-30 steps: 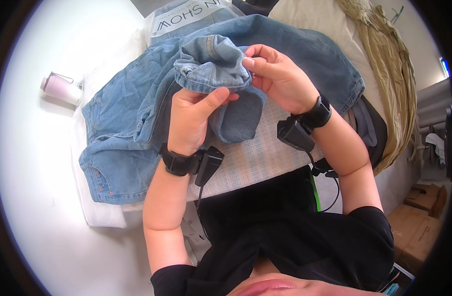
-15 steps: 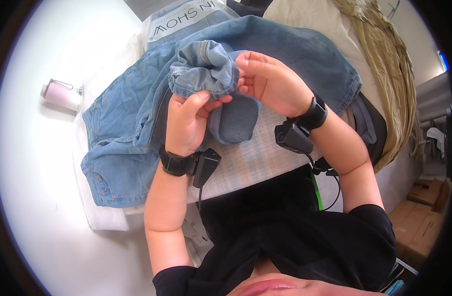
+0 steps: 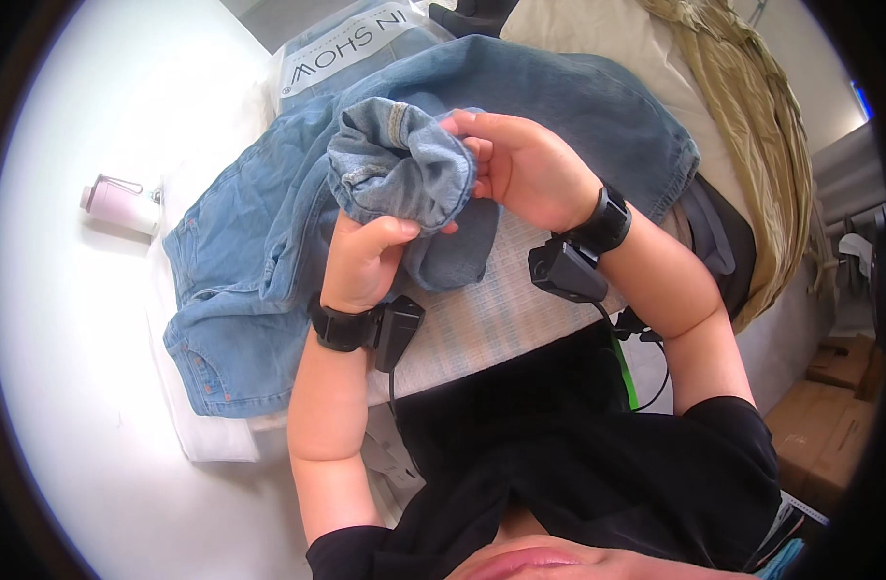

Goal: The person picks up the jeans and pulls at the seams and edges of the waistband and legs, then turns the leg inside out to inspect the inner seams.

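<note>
A pair of blue jeans (image 3: 245,261) lies spread over a table, its waist toward the left. One leg's end is lifted, and its hem (image 3: 404,174) forms a crumpled ring with the paler inner side showing. My left hand (image 3: 364,256) grips the near edge of this hem, thumb on top and fingers mostly hidden beneath the denim. At the hem's right edge, my right hand (image 3: 525,164) pinches the cloth between thumb and curled fingers. The other leg (image 3: 598,106) stretches away to the right behind my hands.
A clear bag with folded denim (image 3: 351,48) lies behind the jeans. On the far left stands a pink bottle (image 3: 122,205). Cream and olive fabric (image 3: 743,116) drapes over the right side. A pale checked cloth (image 3: 472,333) covers the near tabletop. Cardboard boxes (image 3: 820,425) are at lower right.
The hem has come slightly nearer to me and opened into a rounder ring. My left hand has shifted down with it; my right hand has moved a little left along its edge.
</note>
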Demonstrator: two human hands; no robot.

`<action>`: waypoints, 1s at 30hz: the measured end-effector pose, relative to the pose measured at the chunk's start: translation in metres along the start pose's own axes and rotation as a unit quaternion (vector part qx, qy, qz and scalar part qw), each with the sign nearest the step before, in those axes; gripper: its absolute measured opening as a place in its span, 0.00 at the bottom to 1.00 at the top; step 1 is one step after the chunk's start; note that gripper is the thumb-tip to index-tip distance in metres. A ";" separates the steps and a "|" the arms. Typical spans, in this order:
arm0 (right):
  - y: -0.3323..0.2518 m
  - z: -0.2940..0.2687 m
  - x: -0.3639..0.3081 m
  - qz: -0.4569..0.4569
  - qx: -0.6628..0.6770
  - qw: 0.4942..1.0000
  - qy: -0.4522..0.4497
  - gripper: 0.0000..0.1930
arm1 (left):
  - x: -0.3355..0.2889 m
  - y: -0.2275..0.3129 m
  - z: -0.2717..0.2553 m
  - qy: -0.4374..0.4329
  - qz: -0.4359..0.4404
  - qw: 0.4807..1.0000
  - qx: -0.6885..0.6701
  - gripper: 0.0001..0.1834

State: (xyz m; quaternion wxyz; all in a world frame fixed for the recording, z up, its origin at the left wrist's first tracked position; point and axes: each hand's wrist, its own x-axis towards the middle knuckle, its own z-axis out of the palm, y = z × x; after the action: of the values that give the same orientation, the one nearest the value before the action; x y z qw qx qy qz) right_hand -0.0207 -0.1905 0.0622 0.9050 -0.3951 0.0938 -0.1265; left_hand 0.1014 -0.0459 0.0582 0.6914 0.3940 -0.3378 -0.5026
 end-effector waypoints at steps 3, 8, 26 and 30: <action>-0.001 0.003 0.000 -0.039 -0.030 0.999 -0.002 0.11 | -0.002 -0.001 0.001 -0.009 0.026 0.999 0.035 0.23; -0.009 0.004 0.000 -0.051 -0.048 0.998 -0.004 0.10 | 0.009 0.002 0.015 0.182 0.110 0.972 -0.094 0.20; -0.035 0.027 -0.042 -0.275 -0.292 0.901 0.163 0.18 | -0.014 0.010 0.006 0.182 0.263 0.915 0.247 0.11; -0.053 0.018 -0.077 -0.356 -0.386 0.813 0.253 0.11 | -0.017 0.019 0.019 0.070 0.204 0.966 0.142 0.10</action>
State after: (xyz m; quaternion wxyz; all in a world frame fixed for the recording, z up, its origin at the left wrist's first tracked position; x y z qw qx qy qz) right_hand -0.0970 -0.1893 0.1187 0.5141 -0.6719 0.2131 -0.4887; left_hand 0.0886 -0.0296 0.0825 0.7380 0.4449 -0.4300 -0.2692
